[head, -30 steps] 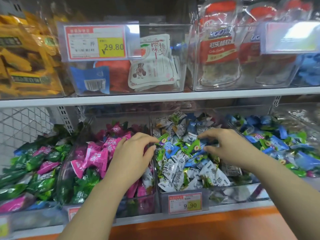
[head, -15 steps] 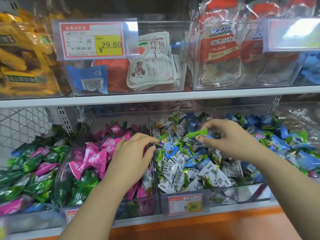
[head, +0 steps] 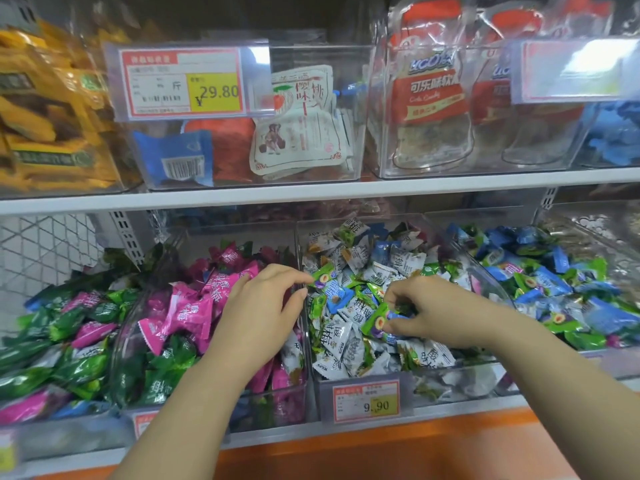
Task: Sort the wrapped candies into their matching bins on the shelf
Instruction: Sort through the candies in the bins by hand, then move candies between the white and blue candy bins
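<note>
My right hand (head: pixel 446 311) pinches a green wrapped candy (head: pixel 375 322) with a purple fruit picture, low over the middle clear bin (head: pixel 408 386). A bit of blue wrapper shows beside my thumb. That bin holds mostly white-grey candies (head: pixel 349 348) mixed with green and blue ones. My left hand (head: pixel 263 306) hovers over the divider between the middle bin and the pink-and-green candy bin (head: pixel 187 313), fingers loosely curled, nothing visible in them. Its index fingertip is close to another green candy (head: pixel 323 277).
A bin of blue and green candies (head: pixel 554 282) lies to the right, and a loose green and pink pile (head: pixel 52 327) to the far left. A price tag reading 9.90 (head: pixel 367 401) is on the middle bin. The upper shelf (head: pixel 311 194) carries clear boxes of packaged snacks.
My right hand picked a green candy out of the middle bin, lifted it, and has now brought it down and nearer to me. My left hand has stayed in place.
</note>
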